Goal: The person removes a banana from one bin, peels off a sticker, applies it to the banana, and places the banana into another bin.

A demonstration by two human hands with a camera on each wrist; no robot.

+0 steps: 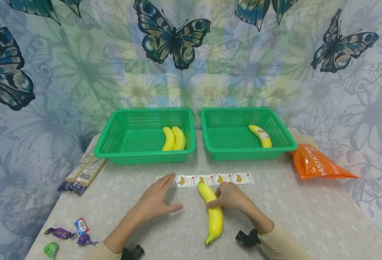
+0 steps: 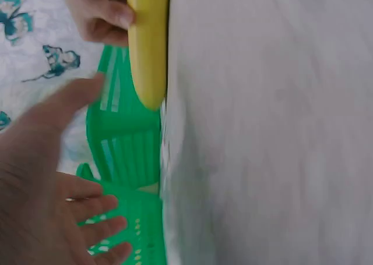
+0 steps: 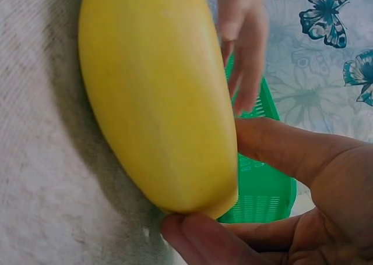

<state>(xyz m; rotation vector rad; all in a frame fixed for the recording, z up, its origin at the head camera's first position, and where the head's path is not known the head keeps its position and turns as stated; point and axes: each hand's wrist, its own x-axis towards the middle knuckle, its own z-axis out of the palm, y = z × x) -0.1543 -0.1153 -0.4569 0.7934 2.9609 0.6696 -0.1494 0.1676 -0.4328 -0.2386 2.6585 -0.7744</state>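
right hand (image 1: 230, 196) curls its grip round a banana (image 1: 213, 211) lying on the bench (image 1: 308, 216), just below a sticker strip (image 1: 215, 179); left hand (image 1: 155, 200) rests flat, fingers spread, beside it. labelling looks in hand; next calls for peeling a sticker

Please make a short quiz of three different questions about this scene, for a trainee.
1. True or false: the right hand grips the banana on the table.
2. How many bananas lie in the left basket? A) one B) two C) three
3. Fill in: the left hand lies flat beside the sticker ____.

Key: 1 true; 2 B; 3 strip.
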